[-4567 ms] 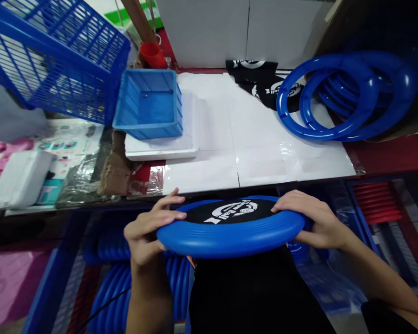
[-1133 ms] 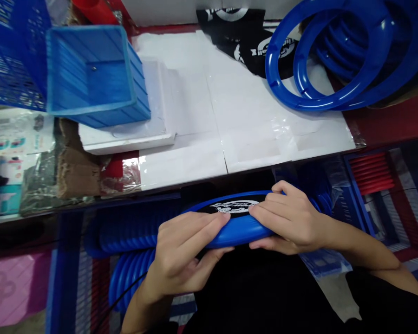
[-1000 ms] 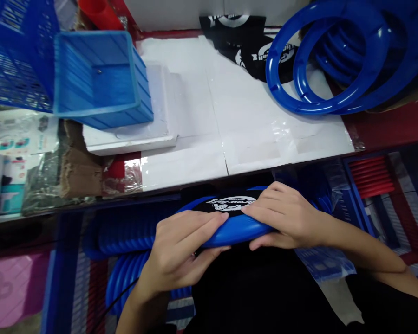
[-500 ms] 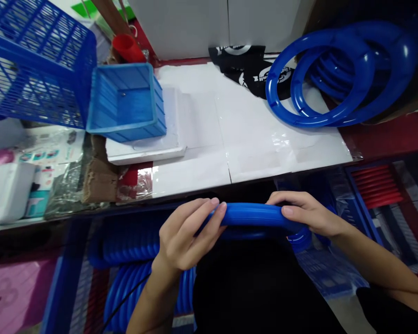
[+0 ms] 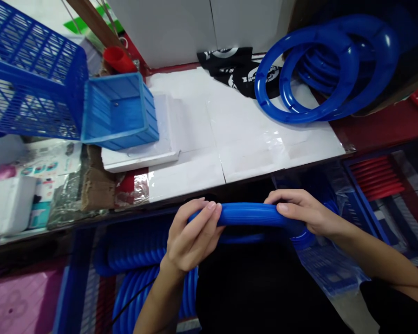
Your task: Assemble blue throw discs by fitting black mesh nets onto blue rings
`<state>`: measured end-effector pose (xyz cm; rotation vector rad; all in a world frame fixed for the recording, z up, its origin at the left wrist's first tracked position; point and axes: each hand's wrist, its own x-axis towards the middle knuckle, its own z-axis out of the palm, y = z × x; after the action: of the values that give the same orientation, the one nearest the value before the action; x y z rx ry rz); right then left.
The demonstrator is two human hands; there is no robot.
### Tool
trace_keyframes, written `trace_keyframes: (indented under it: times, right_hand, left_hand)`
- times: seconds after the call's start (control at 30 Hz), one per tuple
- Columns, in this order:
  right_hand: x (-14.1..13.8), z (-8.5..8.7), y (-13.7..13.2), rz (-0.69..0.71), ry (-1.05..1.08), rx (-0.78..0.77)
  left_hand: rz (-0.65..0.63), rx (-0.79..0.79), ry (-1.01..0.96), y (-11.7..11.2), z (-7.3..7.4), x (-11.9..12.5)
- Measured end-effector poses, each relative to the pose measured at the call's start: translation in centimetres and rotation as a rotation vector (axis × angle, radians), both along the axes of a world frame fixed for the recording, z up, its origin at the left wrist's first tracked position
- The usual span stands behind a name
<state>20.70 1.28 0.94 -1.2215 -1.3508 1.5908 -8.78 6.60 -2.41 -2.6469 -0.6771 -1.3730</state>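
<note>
Between my two hands is a blue plastic ring (image 5: 249, 214), held edge-on in front of my body, just below the table's near edge. My left hand (image 5: 195, 234) pinches its left side with thumb and fingertips. On the right side, my right hand (image 5: 301, 211) grips the ring between thumb and curled fingers. The ring's lower part is partly hidden against my dark clothing. More blue rings (image 5: 306, 74) lean in an overlapping group at the table's back right. Under the table on the left, several blue rings (image 5: 135, 253) stand in packed rows.
A light-blue bin (image 5: 118, 111) sits tilted on a white box (image 5: 142, 162) at the left. Behind it are a red cup (image 5: 118, 59) and a blue crate (image 5: 31, 69). Black printed bags (image 5: 244, 74) lie at the back. Red rings (image 5: 376, 178) fill a low crate at right.
The camera view has shifted slightly, so the table items appear a little further left. Both hands keep their grip on the blue ring, which has barely moved.
</note>
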Motion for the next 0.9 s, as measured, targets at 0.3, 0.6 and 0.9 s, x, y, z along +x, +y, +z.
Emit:
trace_keyframes:
  times: [0.3,0.6,0.9]
  right_hand:
    - [-1.0,0.5,-0.9,0.165,-0.282,0.619]
    - [-1.6,0.1,-1.0,0.196,-0.388,0.858]
    - [-3.5,-0.4,-1.4,0.027,-0.639,1.133]
  left_hand:
    - [-0.292,-0.459,0.172,0.0,3.9,0.9]
    - [-0.304,-0.379,0.143,-1.1,3.5,1.3]
    - [-0.197,-0.378,0.049,-2.2,3.0,1.6]
